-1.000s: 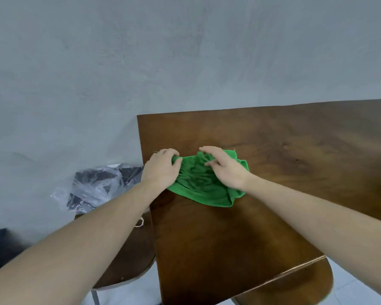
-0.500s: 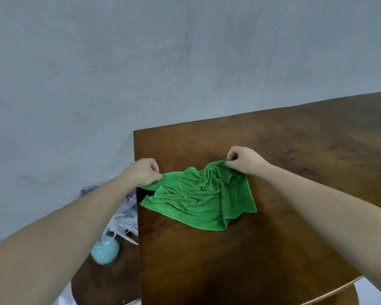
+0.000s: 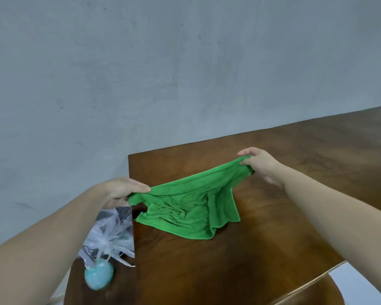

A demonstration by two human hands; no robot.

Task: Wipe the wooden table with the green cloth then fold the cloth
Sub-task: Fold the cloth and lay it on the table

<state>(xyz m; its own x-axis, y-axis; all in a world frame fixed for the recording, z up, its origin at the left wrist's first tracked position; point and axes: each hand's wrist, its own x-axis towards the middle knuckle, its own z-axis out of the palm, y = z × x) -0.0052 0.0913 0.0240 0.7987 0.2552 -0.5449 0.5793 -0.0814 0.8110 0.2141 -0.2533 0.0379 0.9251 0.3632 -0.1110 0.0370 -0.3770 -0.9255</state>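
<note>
Two hands pinch the green cloth point(image 3: 191, 208) by its upper corners: left hand point(image 3: 121, 188) at the bench point(image 3: 273, 249) edge, right hand point(image 3: 259, 164) farther back. Between both grips the cloth is stretched, its wrinkled lower part resting on the wood. No writing is readable.

The left hand point(image 3: 121, 189) hides the corner of the green cloth point(image 3: 191, 205) it pinches, the right hand point(image 3: 260, 165) hides the other, the wooden table point(image 3: 295, 216) is cut off at right and bottom, and the pale blue object point(image 3: 99, 276) is blurred
</note>
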